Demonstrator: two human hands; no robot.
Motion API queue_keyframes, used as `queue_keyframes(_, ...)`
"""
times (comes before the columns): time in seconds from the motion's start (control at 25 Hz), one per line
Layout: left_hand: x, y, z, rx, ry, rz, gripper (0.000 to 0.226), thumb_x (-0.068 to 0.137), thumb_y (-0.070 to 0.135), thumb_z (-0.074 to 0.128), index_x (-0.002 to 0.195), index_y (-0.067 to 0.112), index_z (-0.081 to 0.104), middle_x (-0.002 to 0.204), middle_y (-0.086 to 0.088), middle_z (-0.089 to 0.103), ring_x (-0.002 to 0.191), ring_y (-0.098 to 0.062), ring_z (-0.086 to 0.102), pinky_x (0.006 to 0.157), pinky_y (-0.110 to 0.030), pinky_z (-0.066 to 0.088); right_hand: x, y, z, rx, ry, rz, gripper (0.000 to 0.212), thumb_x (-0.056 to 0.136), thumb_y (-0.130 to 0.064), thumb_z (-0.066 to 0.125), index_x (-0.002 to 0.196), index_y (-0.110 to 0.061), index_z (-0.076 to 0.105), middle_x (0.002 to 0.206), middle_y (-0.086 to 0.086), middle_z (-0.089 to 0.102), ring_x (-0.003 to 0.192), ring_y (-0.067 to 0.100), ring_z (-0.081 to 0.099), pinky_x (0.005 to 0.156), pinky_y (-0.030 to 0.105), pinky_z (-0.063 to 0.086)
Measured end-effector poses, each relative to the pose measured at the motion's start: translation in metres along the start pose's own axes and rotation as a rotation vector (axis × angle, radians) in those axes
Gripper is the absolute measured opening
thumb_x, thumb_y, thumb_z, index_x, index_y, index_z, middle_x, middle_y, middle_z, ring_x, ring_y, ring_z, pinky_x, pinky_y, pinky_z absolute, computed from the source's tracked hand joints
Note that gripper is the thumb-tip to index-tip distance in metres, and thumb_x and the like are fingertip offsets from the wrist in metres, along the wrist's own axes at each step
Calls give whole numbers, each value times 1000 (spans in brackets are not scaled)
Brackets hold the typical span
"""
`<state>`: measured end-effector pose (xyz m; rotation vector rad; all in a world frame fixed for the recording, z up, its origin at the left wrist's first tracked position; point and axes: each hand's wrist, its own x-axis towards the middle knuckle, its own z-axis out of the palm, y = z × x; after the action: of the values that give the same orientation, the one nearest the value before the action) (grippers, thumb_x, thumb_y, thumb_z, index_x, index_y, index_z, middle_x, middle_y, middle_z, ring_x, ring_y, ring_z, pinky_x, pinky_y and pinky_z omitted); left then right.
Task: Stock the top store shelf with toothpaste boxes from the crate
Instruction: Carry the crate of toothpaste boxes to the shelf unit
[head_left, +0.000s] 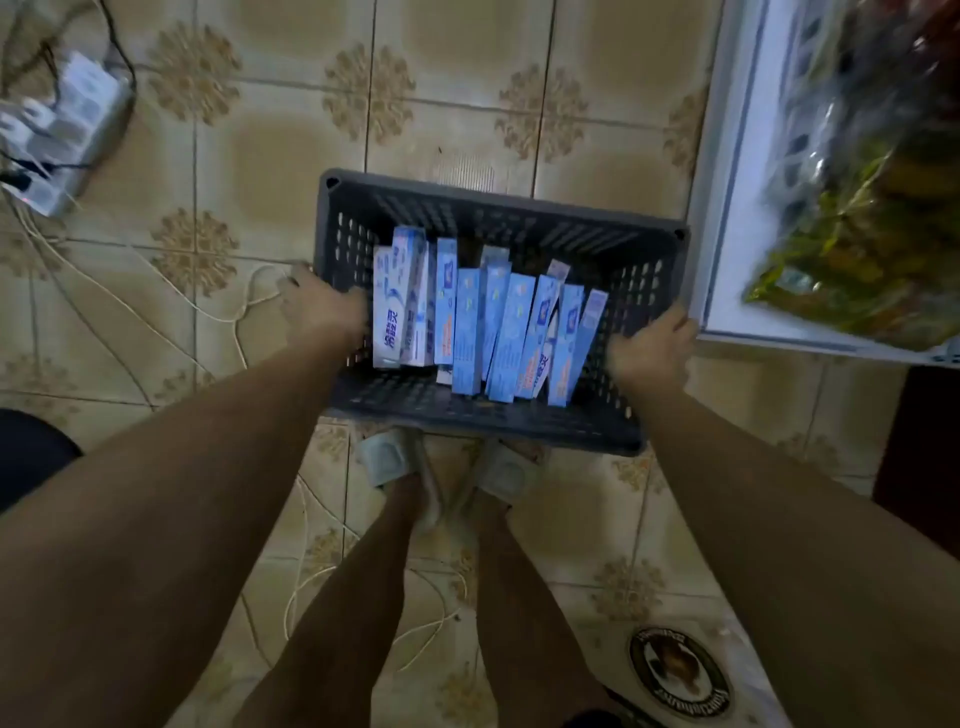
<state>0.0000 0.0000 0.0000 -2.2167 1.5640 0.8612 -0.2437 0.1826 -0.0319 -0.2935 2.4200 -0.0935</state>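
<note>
Head view, both hands (319, 306) (649, 348) grip crate (498, 213)

Grey perforated crate (498, 208), blue-white toothpaste boxes (470, 327) (mostly blue), beige floral tiles (291, 135)

My left hand (317, 306) fingertips hidden behind the crate (483, 208) wall at nine o'clock, packets (857, 218) at two o'clock blurred and cropped, power strip (62, 130) at ten o'clock smeared.

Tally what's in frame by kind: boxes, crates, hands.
Toothpaste boxes: about 11, some overlap, so not exact
Crate: 1
Hands: 2, left hand and right hand, one on each end of the crate
Total: about 14
</note>
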Motion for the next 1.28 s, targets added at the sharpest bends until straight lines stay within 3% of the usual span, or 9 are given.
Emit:
queue_keyframes(0.12,33,-5,19,-99,-10,-98,57,94,32,54,141,6,37,140,-15,49,124,-36,50,96,-36,39,21,18,24,174,68,185,72,90,-17,59,150,-5,19,150,15,33,136,34,36,107,45,36)
queue_keyframes(0.2,50,-11,31,-254,-37,-121,50,92,28,56,136,7,44,129,-12,58,115,-32,57,91,-34,43,29,30,38,310,56,219,64,92,-9,53,149,-5,26,143,16,44,131,35,45,106,39,38)
queue_keyframes(0.36,71,-27,38,-394,-26,-112,40,90,27,56,127,12,59,113,-5,67,99,-26,64,89,-34,52,39,34,44,349,126,282,49,94,-3,47,143,-5,43,136,16,55,124,34,52,103,35,41)
queue_keyframes(0.56,77,-33,29,-465,-83,-142,39,88,22,59,124,7,61,107,-12,68,92,-30,66,88,-41,56,35,34,34,383,137,319,39,93,-4,47,131,-2,55,125,18,61,114,36,58,101,41,47)
queue_keyframes(0.76,58,-37,2,-493,-9,-128,34,84,24,62,112,6,65,101,-12,69,91,-31,67,88,-42,56,16,19,-3,394,140,255,39,94,-3,44,130,-6,56,125,16,62,114,35,58,102,44,47)
queue_keyframes(0.88,41,-31,-45,-530,-12,-105,19,83,27,63,90,10,66,90,-13,69,84,-32,68,82,-43,58,-7,2,-40,418,131,221,38,94,-4,42,129,-6,57,124,16,63,113,36,58,102,46,47)
queue_keyframes(1.0,8,-20,-116,-546,-10,-35,23,81,33,64,68,16,56,85,-15,70,77,-32,66,76,-43,59,-47,-22,-93,461,155,182,44,91,-1,39,132,-7,54,125,17,62,113,37,58,102,47,47)
queue_keyframes(1.2,-72,-4,-266,-659,-123,52,16,77,37,53,74,22,54,81,-8,62,72,-24,55,64,-37,47,-158,-70,-211,548,187,69,48,90,1,40,136,-8,52,123,11,62,108,30,59,96,38,49)
queue_keyframes(1.28,-103,-1,-328,-725,-136,89,26,75,42,54,80,17,59,81,-9,63,63,-24,53,59,-33,44,-204,-91,-254,608,219,-10,47,91,1,41,135,-10,54,121,9,63,106,26,59,94,34,48)
